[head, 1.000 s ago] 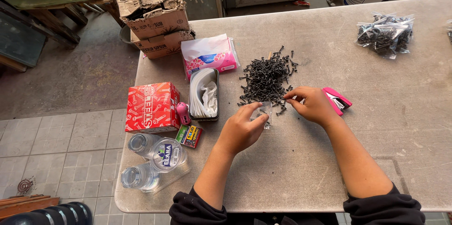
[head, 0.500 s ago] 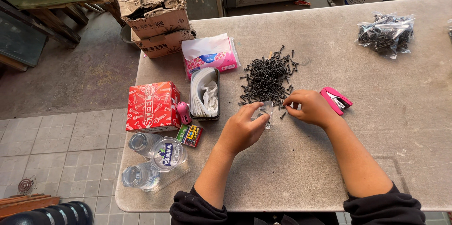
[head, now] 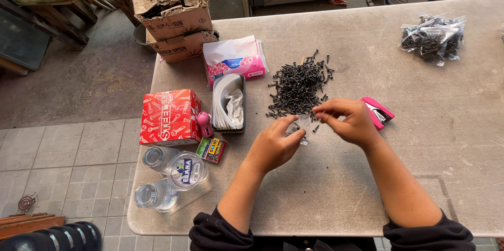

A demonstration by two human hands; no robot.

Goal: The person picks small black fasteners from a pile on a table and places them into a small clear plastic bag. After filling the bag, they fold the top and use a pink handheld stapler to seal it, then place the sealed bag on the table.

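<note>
Head view looks down on a small clear plastic bag pinched between both hands just above the grey table, at the near edge of a pile of black screws. Left hand grips the bag's lower left side with thumb and fingers closed on it; right hand pinches its upper right edge, fingers curled. Both hands touch the bag, so neither is nearer. The bag's long axis I cannot tell, since the fingers cover most of it.

The screw pile lies straight ahead of the hands, away from the body, its closest screws just beside the bag, and nothing stands between them. A pink stapler lies just right of the right hand. To the left of the left hand stands a tin of folded plastic bags, with a tissue pack behind it, a red box and clear water cups further left. A filled bag of screws sits well apart at the far right. Torn cardboard boxes stand beyond the table's far left corner.
</note>
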